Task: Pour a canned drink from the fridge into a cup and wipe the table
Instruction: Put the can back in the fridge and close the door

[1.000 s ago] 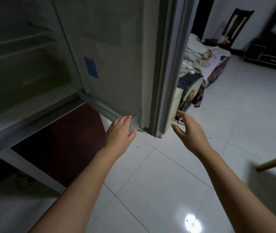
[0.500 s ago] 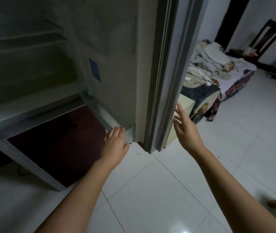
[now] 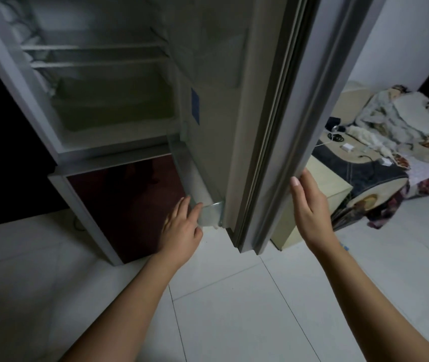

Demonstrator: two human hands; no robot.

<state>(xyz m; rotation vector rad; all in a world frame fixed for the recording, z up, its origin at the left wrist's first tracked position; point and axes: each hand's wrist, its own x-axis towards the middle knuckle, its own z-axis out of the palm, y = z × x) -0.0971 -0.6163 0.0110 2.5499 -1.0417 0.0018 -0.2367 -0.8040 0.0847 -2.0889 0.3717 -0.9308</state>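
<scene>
Fridge door (image 3: 273,113) open; left hand (image 3: 182,228) and right hand (image 3: 310,205), fingers straight, holding nothing; no can visible — best searched shelf by shelf.

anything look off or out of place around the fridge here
No spill or damage shows. The fridge door stands open, and the shelves and door bin in view hold no can. The left hand reaches to the bin.
</scene>
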